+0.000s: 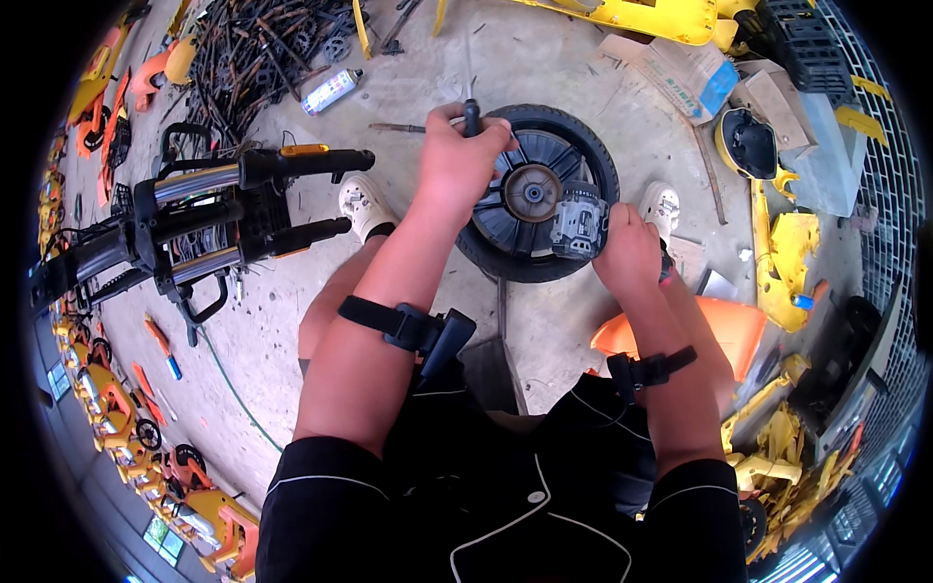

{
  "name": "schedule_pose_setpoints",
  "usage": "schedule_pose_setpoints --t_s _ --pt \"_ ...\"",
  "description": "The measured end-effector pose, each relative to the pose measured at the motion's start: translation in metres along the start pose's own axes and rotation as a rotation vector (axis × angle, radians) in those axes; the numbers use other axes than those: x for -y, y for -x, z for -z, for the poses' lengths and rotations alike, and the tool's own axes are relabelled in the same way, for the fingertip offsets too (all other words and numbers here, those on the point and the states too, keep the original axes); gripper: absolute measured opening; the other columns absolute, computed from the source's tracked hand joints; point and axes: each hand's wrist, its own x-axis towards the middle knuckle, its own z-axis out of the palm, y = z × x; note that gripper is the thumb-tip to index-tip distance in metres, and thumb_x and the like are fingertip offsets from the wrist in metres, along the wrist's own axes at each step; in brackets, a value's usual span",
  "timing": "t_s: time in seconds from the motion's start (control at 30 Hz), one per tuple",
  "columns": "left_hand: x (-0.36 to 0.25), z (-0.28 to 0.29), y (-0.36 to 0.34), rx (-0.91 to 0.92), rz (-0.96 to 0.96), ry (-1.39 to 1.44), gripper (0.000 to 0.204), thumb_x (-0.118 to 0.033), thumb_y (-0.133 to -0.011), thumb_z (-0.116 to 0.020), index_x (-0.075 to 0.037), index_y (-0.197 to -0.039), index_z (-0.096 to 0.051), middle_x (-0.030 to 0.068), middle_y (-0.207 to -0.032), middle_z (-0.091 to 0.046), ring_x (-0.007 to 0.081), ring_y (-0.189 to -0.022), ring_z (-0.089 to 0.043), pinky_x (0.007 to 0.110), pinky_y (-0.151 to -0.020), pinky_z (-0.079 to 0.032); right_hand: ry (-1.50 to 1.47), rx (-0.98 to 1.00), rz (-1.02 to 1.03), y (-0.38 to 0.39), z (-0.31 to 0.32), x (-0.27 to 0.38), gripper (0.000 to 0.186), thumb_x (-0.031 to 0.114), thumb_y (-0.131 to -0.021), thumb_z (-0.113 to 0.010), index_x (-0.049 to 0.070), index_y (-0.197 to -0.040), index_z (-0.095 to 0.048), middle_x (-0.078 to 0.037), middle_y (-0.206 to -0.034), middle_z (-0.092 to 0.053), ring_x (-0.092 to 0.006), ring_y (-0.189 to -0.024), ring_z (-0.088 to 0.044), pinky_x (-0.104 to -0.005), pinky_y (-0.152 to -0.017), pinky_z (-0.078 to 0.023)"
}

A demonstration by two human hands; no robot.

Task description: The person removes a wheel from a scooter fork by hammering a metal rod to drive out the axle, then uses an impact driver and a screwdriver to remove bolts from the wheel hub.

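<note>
A black-tyred wheel (491,255) lies flat on the concrete between my feet, its brown round hub (534,193) facing up. Over its upper left side, my left hand (459,160) is closed around the dark handle of a screwdriver (471,119); the thin shaft points away from me. My right hand (627,245) is closed at the right end of a grey and black, chunky cylindrical part (579,222), which overlaps the wheel's right side. That part's exact kind is unclear, and my fingers hide its end. A thin dark rod (397,127) lies left of my left hand.
Left stands a black front fork (292,165); beyond it are a spray can (331,91) and a heap of dark metal parts (258,68). Cardboard (671,73), a yellow bucket-like shell (746,144), yellow panels (792,257) and an orange panel (739,335) lie right.
</note>
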Motion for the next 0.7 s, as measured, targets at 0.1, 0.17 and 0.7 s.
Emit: schedule_pose_setpoints --t_s 0.1,0.17,0.7 --pt "0.005 -0.009 0.007 0.003 0.015 -0.008 0.058 -0.018 -0.091 -0.072 0.004 -0.131 -0.037 0.0095 -0.104 -0.068 0.0157 -0.090 -0.072 0.030 -0.063 -0.051 -0.032 -0.001 0.010 0.005 -0.007 0.005 0.036 0.007 -0.070 -0.074 0.005 -0.098 -0.051 -0.016 -0.101 -0.062 -0.0385 -0.094 -0.062 -0.0451 -0.084 -0.046" --pt "0.006 -0.014 0.011 -0.001 0.014 0.008 0.057 -0.015 -0.091 -0.070 0.004 -0.131 -0.035 0.0086 -0.102 -0.067 0.0144 -0.088 -0.071 0.029 -0.062 -0.052 -0.053 -0.007 0.016 0.006 -0.010 0.009 0.037 0.010 -0.071 -0.076 0.005 -0.098 -0.051 -0.016 -0.101 -0.062 -0.0399 -0.093 -0.062 -0.0457 -0.084 -0.046" --pt "-0.017 0.013 0.017 -0.143 -0.041 0.161 0.063 -0.016 -0.092 -0.070 0.004 -0.138 -0.032 0.0096 -0.105 -0.067 0.0179 -0.087 -0.070 0.030 -0.064 -0.053 0.054 -0.066 -0.293 -0.044 -0.135 0.028 0.048 0.018 -0.075 -0.077 0.007 -0.113 -0.050 -0.014 -0.120 -0.059 -0.0299 -0.116 -0.059 -0.0434 -0.097 -0.043"
